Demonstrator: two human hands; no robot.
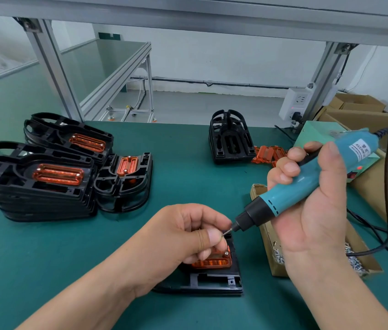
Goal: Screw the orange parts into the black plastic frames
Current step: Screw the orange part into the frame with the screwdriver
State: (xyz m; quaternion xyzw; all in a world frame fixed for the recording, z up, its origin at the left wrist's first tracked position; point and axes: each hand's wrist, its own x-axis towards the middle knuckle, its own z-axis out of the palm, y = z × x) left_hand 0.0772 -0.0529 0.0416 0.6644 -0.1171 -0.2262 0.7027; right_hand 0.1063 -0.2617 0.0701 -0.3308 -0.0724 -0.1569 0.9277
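Screw (pixel 224 232) pinched in left hand (pixel 188 232) fingertips, at bit of electric screwdriver (pixel 307 182) gripped by right hand (pixel 312 210). Just beneath those fingers, orange part (pixel 214 262) in black frame (pixel 212 281), one screw head (pixel 226 253) already seated. Finished stacks (pixel 45 177) well left of fingers; bare frames (pixel 230 139) and loose orange parts (pixel 269 154) beyond them. Probably midway.

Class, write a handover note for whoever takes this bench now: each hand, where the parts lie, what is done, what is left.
Right hand grips the screwdriver; left hand pinches a screw at its bit.
Current frame lies under the left hand, orange part seated, one driven screw in.
Done: fitted frames stacked at left.
Left: the second screw here; bare frames and loose orange parts at the back.
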